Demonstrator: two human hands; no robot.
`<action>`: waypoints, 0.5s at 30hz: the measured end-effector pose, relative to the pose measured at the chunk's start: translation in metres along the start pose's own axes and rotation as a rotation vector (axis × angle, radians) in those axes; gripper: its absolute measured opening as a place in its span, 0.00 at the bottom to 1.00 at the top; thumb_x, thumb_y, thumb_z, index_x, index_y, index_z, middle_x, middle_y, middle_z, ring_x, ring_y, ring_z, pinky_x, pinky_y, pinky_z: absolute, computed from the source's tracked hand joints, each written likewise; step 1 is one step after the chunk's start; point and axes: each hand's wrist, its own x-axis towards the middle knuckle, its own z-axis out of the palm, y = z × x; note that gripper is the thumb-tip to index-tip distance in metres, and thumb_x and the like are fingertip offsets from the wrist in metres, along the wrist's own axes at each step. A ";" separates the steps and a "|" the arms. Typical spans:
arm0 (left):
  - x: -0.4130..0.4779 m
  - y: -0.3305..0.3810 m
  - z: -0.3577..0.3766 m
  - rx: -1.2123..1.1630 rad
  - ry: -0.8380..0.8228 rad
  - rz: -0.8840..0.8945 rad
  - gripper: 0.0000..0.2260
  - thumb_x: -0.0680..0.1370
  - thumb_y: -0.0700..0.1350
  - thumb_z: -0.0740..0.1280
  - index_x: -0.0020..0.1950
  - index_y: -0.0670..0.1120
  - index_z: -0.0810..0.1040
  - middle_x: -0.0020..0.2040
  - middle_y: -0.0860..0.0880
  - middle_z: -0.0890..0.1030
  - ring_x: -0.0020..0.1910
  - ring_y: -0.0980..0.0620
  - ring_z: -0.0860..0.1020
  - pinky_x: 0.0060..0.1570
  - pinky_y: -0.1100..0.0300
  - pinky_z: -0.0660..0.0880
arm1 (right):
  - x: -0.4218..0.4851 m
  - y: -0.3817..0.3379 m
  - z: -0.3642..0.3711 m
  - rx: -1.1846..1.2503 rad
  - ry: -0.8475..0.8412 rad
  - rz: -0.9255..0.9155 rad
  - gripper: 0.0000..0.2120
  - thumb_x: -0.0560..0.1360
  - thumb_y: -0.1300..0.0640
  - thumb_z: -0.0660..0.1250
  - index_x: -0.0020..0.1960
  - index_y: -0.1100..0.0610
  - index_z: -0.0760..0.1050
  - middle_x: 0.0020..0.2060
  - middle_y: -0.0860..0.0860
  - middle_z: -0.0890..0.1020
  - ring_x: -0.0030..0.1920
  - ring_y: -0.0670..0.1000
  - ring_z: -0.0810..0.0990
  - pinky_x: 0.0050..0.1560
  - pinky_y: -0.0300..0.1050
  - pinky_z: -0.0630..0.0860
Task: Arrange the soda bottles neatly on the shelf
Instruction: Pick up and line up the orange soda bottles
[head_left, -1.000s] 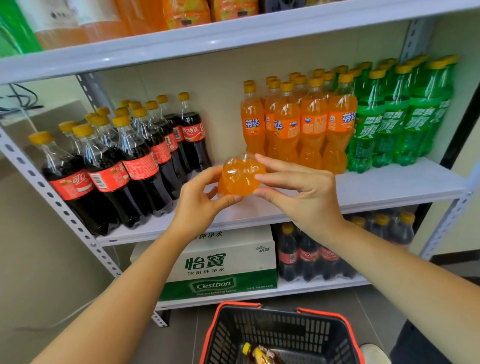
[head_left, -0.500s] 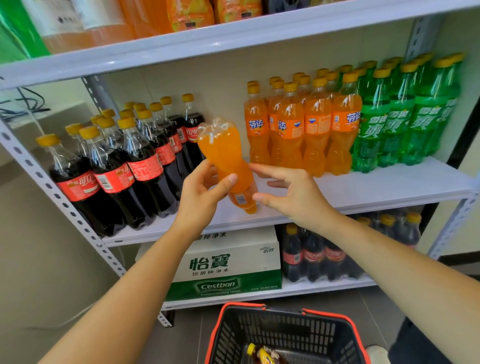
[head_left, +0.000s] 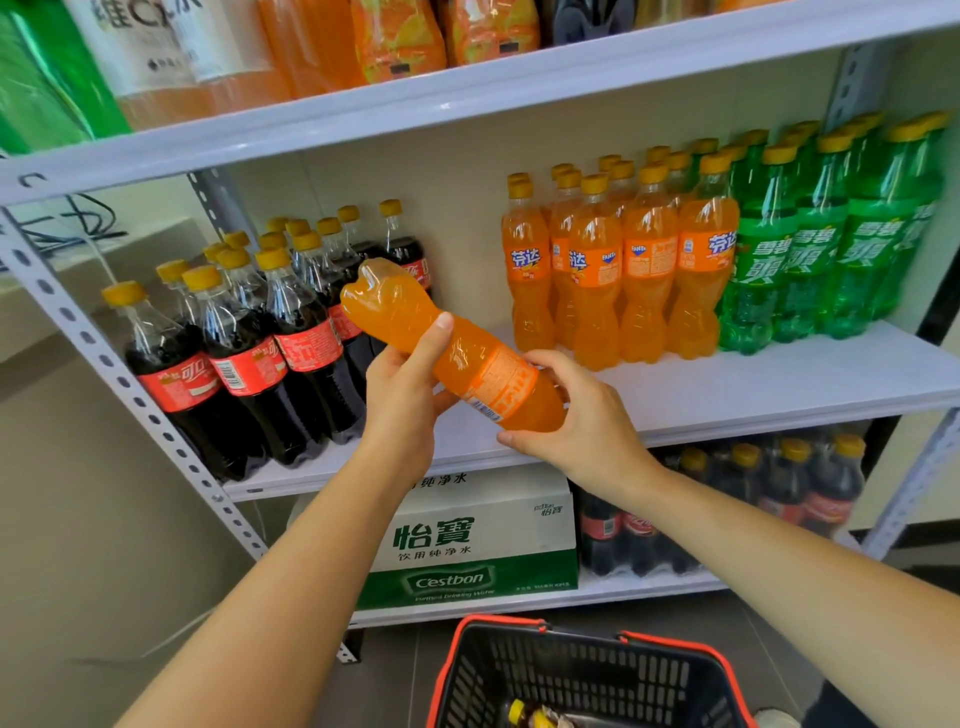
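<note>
An orange soda bottle (head_left: 447, 343) hangs tilted in front of the middle shelf (head_left: 779, 384), its base pointing up and left, its neck end down and right. My left hand (head_left: 402, 395) grips its lower body, thumb along the side. My right hand (head_left: 582, 421) wraps around the labelled neck end; the cap is hidden in it. On the shelf stand cola bottles (head_left: 249, 343) at left, orange soda bottles (head_left: 623, 265) in the middle right and green soda bottles (head_left: 826, 244) at the right.
A white gap of shelf lies between the cola and orange rows, behind the held bottle. Below stand a green and white water carton (head_left: 467, 545) and wrapped cola bottles (head_left: 727, 499). A black basket with a red rim (head_left: 587, 675) sits on the floor, holding a bottle.
The held bottle has tipped from base-towards-me to lying slanted, base up left. My right hand has closed round its neck end; my left thumb slid along its side.
</note>
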 end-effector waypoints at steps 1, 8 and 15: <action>0.001 0.001 -0.001 0.000 -0.014 -0.004 0.16 0.80 0.54 0.70 0.61 0.43 0.80 0.55 0.45 0.87 0.56 0.47 0.85 0.51 0.52 0.82 | -0.001 -0.001 0.000 0.020 0.008 0.005 0.37 0.64 0.49 0.83 0.67 0.45 0.69 0.56 0.44 0.79 0.54 0.45 0.79 0.50 0.41 0.79; 0.012 0.001 -0.027 0.336 -0.056 -0.083 0.21 0.78 0.62 0.69 0.49 0.44 0.86 0.44 0.44 0.88 0.43 0.47 0.87 0.37 0.59 0.81 | 0.011 -0.007 -0.017 0.248 0.027 0.038 0.26 0.66 0.54 0.83 0.57 0.41 0.76 0.54 0.45 0.83 0.53 0.45 0.84 0.53 0.44 0.82; 0.020 -0.015 -0.044 1.039 -0.013 0.687 0.19 0.69 0.45 0.81 0.56 0.49 0.79 0.52 0.53 0.78 0.49 0.52 0.77 0.45 0.53 0.76 | 0.037 -0.010 -0.041 0.167 -0.050 0.050 0.25 0.64 0.49 0.80 0.58 0.43 0.77 0.52 0.37 0.81 0.52 0.37 0.82 0.47 0.36 0.81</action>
